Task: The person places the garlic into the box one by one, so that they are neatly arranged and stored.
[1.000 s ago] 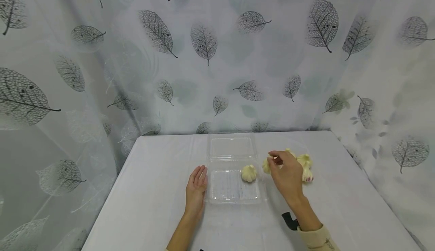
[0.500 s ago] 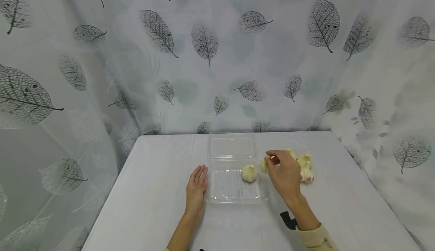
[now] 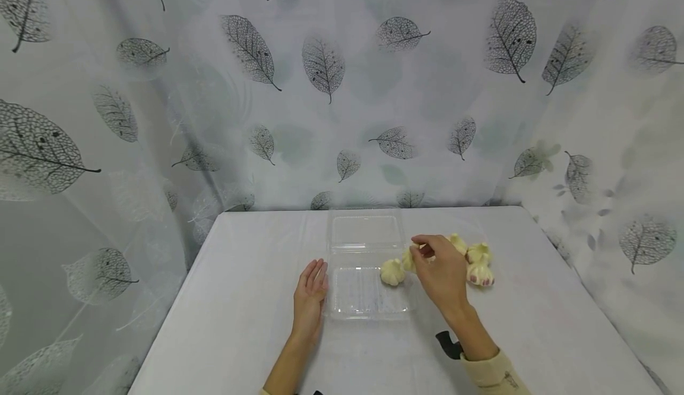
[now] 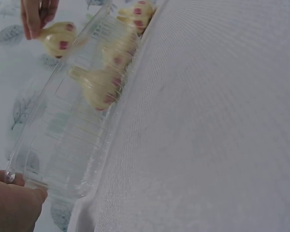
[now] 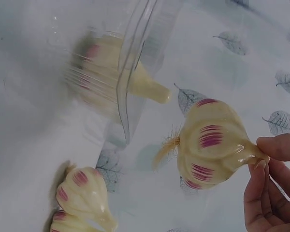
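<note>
A clear plastic container (image 3: 347,294) lies with its lid folded back, one garlic bulb (image 3: 392,272) inside at its right. My left hand (image 3: 309,301) stays at the container's left side; in the left wrist view its fingers grip the rim at a corner. My right hand (image 3: 441,270) pinches another garlic bulb (image 5: 210,145) by its stem, beside the container's right edge. In the left wrist view that pinched bulb (image 4: 59,39) hangs just outside the clear wall.
More garlic bulbs (image 3: 480,274) lie on the white table (image 3: 534,324) to the right of my right hand. A leaf-patterned curtain (image 3: 363,86) hangs behind and along the sides.
My right hand has moved left with the pinched garlic bulb, closer to the container. My left hand has stayed in place.
</note>
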The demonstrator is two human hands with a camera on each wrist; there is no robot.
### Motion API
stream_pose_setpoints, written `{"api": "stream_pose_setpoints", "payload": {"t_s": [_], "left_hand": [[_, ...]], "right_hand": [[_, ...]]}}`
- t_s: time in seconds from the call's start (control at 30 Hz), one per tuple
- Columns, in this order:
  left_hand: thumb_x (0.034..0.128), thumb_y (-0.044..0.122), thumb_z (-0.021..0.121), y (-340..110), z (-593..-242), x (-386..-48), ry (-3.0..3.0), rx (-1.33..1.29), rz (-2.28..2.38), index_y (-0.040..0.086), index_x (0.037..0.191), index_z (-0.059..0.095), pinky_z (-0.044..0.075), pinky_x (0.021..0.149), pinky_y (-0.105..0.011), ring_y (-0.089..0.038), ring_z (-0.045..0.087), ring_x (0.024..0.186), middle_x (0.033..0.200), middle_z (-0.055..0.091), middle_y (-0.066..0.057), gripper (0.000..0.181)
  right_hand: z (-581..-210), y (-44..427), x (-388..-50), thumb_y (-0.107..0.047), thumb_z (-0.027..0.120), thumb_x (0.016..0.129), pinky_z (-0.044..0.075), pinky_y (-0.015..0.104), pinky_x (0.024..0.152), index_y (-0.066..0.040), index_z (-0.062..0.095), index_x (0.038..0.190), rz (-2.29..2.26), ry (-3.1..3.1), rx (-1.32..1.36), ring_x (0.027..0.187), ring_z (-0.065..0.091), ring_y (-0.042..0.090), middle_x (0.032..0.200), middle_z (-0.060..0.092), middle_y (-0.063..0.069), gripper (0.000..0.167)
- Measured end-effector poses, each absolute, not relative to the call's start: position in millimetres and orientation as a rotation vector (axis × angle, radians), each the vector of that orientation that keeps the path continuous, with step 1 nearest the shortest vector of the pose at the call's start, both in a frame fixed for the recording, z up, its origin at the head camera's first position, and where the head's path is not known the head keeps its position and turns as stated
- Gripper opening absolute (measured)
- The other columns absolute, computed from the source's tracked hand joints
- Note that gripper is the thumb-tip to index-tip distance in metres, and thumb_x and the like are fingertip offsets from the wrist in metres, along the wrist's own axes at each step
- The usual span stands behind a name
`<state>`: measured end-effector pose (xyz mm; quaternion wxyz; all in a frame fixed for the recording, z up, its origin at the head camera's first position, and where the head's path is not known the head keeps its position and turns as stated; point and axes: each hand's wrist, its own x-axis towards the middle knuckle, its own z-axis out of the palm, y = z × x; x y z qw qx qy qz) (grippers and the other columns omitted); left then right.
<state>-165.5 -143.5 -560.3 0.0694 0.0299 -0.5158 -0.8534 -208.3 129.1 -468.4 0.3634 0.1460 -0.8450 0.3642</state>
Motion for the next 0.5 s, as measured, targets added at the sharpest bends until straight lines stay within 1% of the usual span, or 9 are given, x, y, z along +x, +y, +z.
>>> {"api": "stream_pose_setpoints", "payload": {"t_s": [0.37,0.5], "left_hand": [[0.1000,-0.019,0.038,-143.7,-562.0,-166.0,-1.556,0.082,-2.562,-0.001,0.162,0.021,0.038,0.119,-0.021,-0.026,0.028,0.157,0.168,0.029,-0.016,0.067],[0.1007,-0.018,0.040,-143.5,-562.3,-166.1,-1.557,0.087,-2.562,-0.001,0.162,0.021,0.038,0.119,-0.021,-0.026,0.028,0.156,0.168,0.029,-0.016,0.066]], "right_hand": [[-467.7,122.9,-209.0,0.002,0.084,0.082,0.059,0.036,0.059,-0.004,0.078,0.100,0.953,-2.161,0.414,0.073,0.067,0.017,0.089,0.073,0.008,0.020],[-467.1,120.2,-208.7,0.002,0.084,0.082,0.059,0.036,0.059,-0.004,0.078,0.099,0.969,-2.158,0.418,0.073,0.067,0.017,0.089,0.073,0.008,0.020]]}}
